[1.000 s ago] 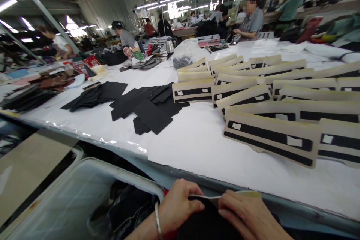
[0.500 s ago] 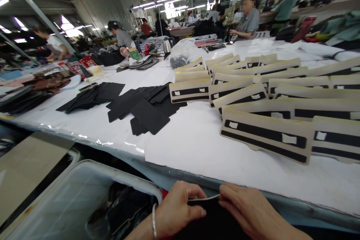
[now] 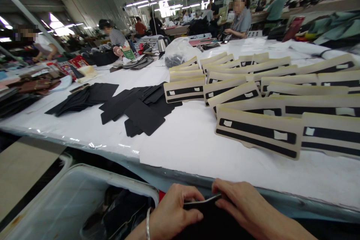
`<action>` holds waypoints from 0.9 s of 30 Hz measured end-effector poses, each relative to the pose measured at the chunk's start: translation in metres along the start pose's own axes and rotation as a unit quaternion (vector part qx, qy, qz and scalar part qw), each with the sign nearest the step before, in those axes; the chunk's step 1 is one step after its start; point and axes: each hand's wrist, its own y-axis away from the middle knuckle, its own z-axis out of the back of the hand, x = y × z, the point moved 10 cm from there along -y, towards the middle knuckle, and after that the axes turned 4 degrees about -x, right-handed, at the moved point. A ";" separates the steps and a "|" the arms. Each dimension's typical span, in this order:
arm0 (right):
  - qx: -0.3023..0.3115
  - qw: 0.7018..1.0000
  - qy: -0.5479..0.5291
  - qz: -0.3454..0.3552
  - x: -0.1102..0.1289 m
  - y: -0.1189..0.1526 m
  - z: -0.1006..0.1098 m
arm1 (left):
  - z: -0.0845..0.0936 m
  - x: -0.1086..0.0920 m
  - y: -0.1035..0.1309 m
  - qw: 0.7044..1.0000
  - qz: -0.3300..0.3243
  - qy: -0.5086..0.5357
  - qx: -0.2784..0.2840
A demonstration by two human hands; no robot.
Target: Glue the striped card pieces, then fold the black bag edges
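Low in the view, in front of the table edge, both hands hold a black sheet-like piece [image 3: 209,219] with a pale line along its upper edge. My left hand [image 3: 176,212], a bangle at its wrist, pinches that edge between thumb and bent fingers. My right hand [image 3: 242,206] grips the same edge a little further right, thumb on the near side. The lower part of the black piece runs out of the frame, so its full shape is hidden.
Beige panels with black strips [image 3: 257,131] stand in rows on the white table [image 3: 174,150]. Black rectangular pieces [image 3: 144,116] lie in loose piles left of them. A white bin [image 3: 81,183] with dark items stands below the table edge. A person [image 3: 240,17] works across the table.
The whole scene has shifted slightly left as the camera turned. Both hands keep hold of the black piece; the right fingers have lifted and bent a little more at its edge.
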 end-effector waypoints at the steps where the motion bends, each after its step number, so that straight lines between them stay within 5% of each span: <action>1: 0.000 1.000 0.004 0.002 0.000 0.000 0.001 | -0.001 -0.002 0.000 1.000 -0.005 0.002 0.005; 12: 0.082 0.982 0.155 -0.072 0.004 -0.008 -0.004 | 0.004 -0.004 -0.008 0.993 -0.014 -0.119 0.010; 16: 0.093 0.979 0.171 -0.056 0.012 -0.013 -0.008 | -0.009 -0.018 -0.018 0.983 -0.058 -0.175 0.015; 27: 0.032 0.987 0.157 0.012 0.003 0.006 0.016 | -0.015 -0.015 -0.016 0.987 -0.081 -0.140 0.004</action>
